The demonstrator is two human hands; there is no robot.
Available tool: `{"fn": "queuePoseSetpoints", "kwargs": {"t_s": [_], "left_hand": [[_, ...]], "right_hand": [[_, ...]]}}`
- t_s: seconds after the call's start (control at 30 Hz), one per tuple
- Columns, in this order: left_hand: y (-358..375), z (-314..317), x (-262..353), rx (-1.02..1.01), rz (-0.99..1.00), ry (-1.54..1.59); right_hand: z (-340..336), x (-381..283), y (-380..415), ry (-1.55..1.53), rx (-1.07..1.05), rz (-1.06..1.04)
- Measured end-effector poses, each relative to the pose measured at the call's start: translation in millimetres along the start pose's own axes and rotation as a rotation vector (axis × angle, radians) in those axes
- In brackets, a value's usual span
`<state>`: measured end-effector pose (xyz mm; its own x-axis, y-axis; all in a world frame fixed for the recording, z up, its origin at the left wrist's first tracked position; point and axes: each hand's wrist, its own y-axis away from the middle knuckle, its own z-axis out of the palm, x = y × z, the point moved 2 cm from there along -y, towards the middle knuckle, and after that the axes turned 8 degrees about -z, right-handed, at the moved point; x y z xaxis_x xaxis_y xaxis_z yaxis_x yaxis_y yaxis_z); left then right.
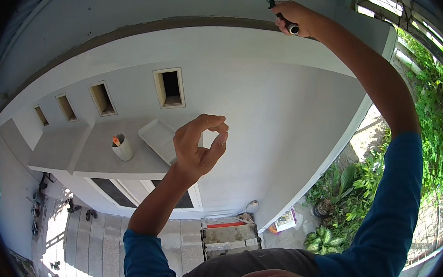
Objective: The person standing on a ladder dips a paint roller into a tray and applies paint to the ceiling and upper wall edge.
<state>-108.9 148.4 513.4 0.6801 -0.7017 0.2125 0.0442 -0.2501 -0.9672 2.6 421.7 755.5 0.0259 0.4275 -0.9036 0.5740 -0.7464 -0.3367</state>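
Note:
My right hand is raised near the top of the wall, its fingers wrapped round the black handle of a screwdriver whose thin shaft points up and left. My left hand hangs in the air before the white wall, its curved fingers and thumb apart with a gap between them and nothing held. Behind the left hand, a white tray rests on a grey ledge. A white cylindrical container with an orange item inside stands on that ledge, left of the tray.
Small framed openings line the wall. Far below lie a tiled floor with shoes and a worn bench-like structure with a red strip. Green plants grow at the right. A dark ceiling edge curves overhead.

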Motion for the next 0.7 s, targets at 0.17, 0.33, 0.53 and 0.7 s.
{"fn": "queuePoseSetpoints", "kwargs": {"t_s": [0.17, 0.33, 0.53, 0.7], "left_hand": [[7, 13, -3, -0.003, -0.095, 0.089], [12, 25, 5, -0.085, -0.002, 0.053], [34, 15, -10, -0.015, -0.035, 0.063], [52, 12, -23, -0.023, -0.114, 0.108]], "right_hand": [[12, -20, -26, -0.01, 0.059, -0.04], [20, -46, -106, 0.143, 0.101, -0.204], [-39, 4, -30, 0.642, -0.041, -0.249], [-90, 38, 41, 0.612, -0.017, 0.034]]}}
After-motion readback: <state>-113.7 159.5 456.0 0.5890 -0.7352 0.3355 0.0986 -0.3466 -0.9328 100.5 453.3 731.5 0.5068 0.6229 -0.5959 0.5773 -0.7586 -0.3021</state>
